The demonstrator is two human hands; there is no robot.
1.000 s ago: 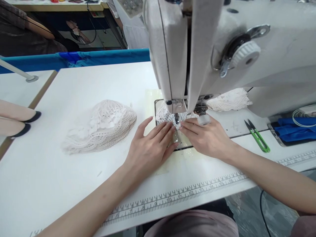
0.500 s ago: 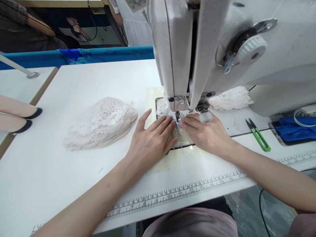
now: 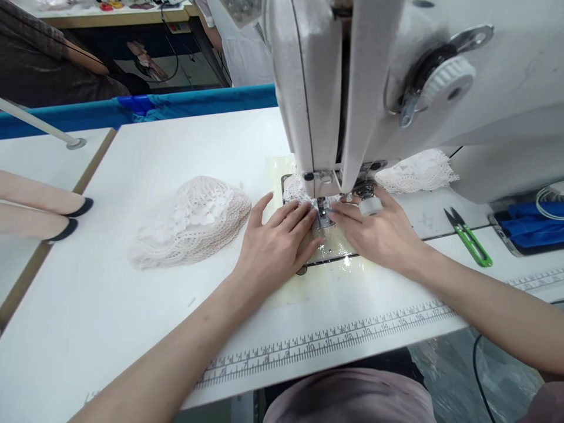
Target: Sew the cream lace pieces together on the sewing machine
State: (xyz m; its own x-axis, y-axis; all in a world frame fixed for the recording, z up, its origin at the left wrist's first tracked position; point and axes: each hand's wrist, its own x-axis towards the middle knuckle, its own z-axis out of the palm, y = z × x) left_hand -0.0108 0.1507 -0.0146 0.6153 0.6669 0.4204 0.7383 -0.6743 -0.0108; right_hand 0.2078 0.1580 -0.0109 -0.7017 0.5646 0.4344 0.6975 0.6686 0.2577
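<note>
1. The white lace lies at the presser foot, partly hidden by fingers and machine head.
2. The left hand is palm down, little finger and thumb spread away from the middle fingers, whose tips rest at the lace left of the foot. Light, flat pressure should suit this openwork; pulling could stretch its holes.
3. The right hand has its fingers close together, tips just right of the foot; whether they pinch lace, I cannot tell. Matching the left hand's pressure should help the edge run straight.
4. Both hands' fingertips sit very near the needle area, so guiding from slightly farther out seems safer.
5. Around them stands the sewing machine; more lace lies beyond the right hand.
6. Farther out, a lace pile sits left, green snips right.
</note>
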